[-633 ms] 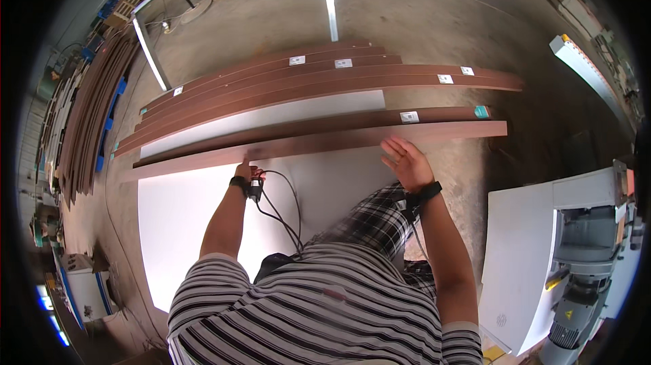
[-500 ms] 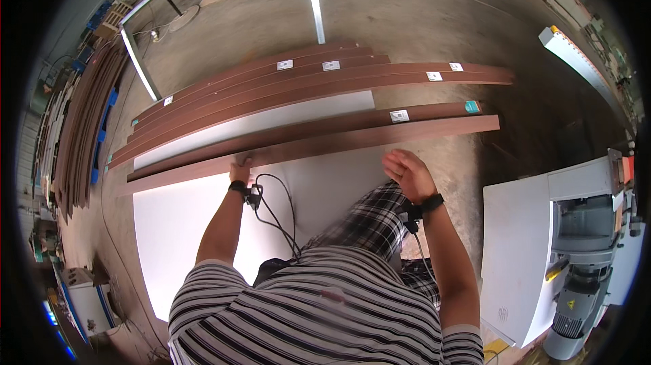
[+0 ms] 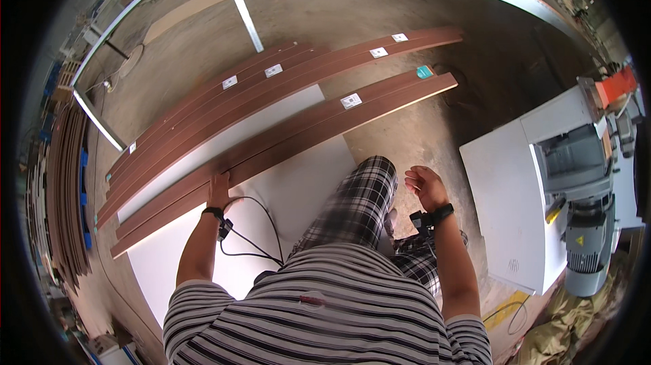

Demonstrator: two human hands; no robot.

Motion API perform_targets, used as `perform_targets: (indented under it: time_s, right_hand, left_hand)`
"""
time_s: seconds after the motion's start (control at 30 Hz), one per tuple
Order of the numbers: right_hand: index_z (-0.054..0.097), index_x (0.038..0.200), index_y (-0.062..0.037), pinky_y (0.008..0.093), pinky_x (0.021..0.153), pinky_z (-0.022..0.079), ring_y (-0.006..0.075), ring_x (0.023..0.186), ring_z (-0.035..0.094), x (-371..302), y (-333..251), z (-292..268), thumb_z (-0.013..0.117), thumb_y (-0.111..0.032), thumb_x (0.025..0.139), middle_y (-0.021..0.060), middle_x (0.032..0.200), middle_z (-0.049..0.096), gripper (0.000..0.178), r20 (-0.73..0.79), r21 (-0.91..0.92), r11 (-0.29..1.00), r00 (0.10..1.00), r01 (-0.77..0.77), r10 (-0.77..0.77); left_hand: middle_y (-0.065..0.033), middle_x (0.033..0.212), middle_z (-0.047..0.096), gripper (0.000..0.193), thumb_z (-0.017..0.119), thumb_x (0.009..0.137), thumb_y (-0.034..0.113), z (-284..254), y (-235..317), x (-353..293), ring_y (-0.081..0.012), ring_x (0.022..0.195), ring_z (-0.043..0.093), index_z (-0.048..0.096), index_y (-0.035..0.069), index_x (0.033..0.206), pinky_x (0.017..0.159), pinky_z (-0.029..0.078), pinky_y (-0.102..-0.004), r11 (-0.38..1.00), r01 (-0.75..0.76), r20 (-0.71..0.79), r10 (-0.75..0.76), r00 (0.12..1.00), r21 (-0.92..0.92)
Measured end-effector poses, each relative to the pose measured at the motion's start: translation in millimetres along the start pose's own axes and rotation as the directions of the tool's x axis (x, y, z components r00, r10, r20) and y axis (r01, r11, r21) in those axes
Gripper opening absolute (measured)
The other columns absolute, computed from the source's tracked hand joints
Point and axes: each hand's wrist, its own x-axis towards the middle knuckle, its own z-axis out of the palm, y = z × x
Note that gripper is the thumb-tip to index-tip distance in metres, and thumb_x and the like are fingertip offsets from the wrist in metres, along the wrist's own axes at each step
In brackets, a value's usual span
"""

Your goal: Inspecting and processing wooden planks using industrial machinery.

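My left hand (image 3: 218, 190) lies with its fingers stretched over the nearest reddish-brown plank (image 3: 298, 146), near its left part. This long plank lies beside a second brown plank (image 3: 302, 119) with a white label and a teal sticker at its far right end. Both rest on a white sheet (image 3: 319, 168). My right hand (image 3: 426, 187) hangs in the air above the floor, right of my knee, holding nothing. Its fingers are loosely bent and apart. Each wrist wears a black strap with a small device, and a cable runs from the left one.
Several labelled brown planks (image 3: 251, 97) lie beyond a strip of white sheet. At the right stands a white machine housing (image 3: 505, 209) with a grey motor (image 3: 586, 256). A metal frame bar (image 3: 241, 6) rises at the back. Stacked boards (image 3: 64, 195) stand on the left.
The nearest plank has tipped over and now lies against the second plank. My left hand has moved onto its top. The view has turned, and my right hand stays raised and free.
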Motion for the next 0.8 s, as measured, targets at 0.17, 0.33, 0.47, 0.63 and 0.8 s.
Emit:
perform_targets:
  time_s: [0.17, 0.33, 0.47, 0.63, 0.8]
  right_hand:
    - [0.059, 0.105, -0.0038, 0.0326, 0.075, 0.05, 0.0189, 0.08, 0.063, -2, 16, -16, 0.056, -0.022, 0.09, 0.0097, 0.094, 0.067, 0.024, -0.091, 0.028, 1.0, 0.996, -0.008, 0.01]
    - [0.058, 0.102, -0.0053, 0.0339, 0.076, 0.05, 0.0188, 0.08, 0.062, 3, 29, -29, 0.055, -0.023, 0.091, 0.0079, 0.093, 0.065, 0.021, -0.1, 0.038, 0.999, 0.994, -0.038, 0.042]
    - [0.059, 0.102, -0.0052, 0.0337, 0.074, 0.05, 0.0187, 0.078, 0.062, -2, 33, -38, 0.055, -0.022, 0.09, 0.0084, 0.091, 0.066, 0.021, -0.16, 0.038, 0.999, 0.986, -0.032, 0.038]
    - [0.059, 0.102, -0.0051, 0.0338, 0.072, 0.051, 0.0188, 0.076, 0.062, -9, 37, -54, 0.055, -0.022, 0.091, 0.009, 0.089, 0.066, 0.02, -0.213, 0.035, 0.999, 0.976, -0.031, 0.038]
    - [0.058, 0.102, -0.0048, 0.034, 0.071, 0.051, 0.0192, 0.076, 0.062, -13, 42, -61, 0.054, -0.021, 0.091, 0.0092, 0.09, 0.066, 0.02, -0.256, 0.027, 0.999, 0.965, -0.045, 0.051]
  left_hand:
    - [-0.0186, 0.133, 0.037, 0.103, 0.086, 0.055, 0.04, -8, 17, -7, -0.0392, 0.122, 0.035, 0.033, 0.01, 0.138, 0.102, 0.034, -0.0474, 0.991, 0.101, -0.087, -0.108, 0.99, -0.09]
    - [-0.0165, 0.128, 0.039, 0.091, 0.084, 0.061, 0.036, 12, -2, -13, -0.0389, 0.119, 0.037, 0.035, 0.009, 0.132, 0.099, 0.035, -0.049, 0.986, 0.063, -0.209, -0.095, 0.973, -0.155]
    - [-0.0164, 0.126, 0.04, 0.089, 0.083, 0.062, 0.038, 5, 8, -3, -0.0389, 0.12, 0.037, 0.035, 0.009, 0.132, 0.098, 0.036, -0.0503, 0.973, 0.149, -0.22, -0.187, 0.958, -0.179]
    - [-0.0139, 0.127, 0.04, 0.087, 0.081, 0.062, 0.046, -31, 37, -2, -0.0373, 0.123, 0.036, 0.038, 0.012, 0.129, 0.097, 0.035, -0.0581, 0.946, 0.318, 0.012, -0.318, 0.948, -0.071]
    - [-0.0139, 0.121, 0.047, 0.077, 0.081, 0.059, 0.046, -30, 46, -33, -0.0346, 0.118, 0.041, 0.049, 0.009, 0.117, 0.091, 0.04, -0.0554, 0.982, 0.183, 0.139, -0.176, 0.975, -0.046]
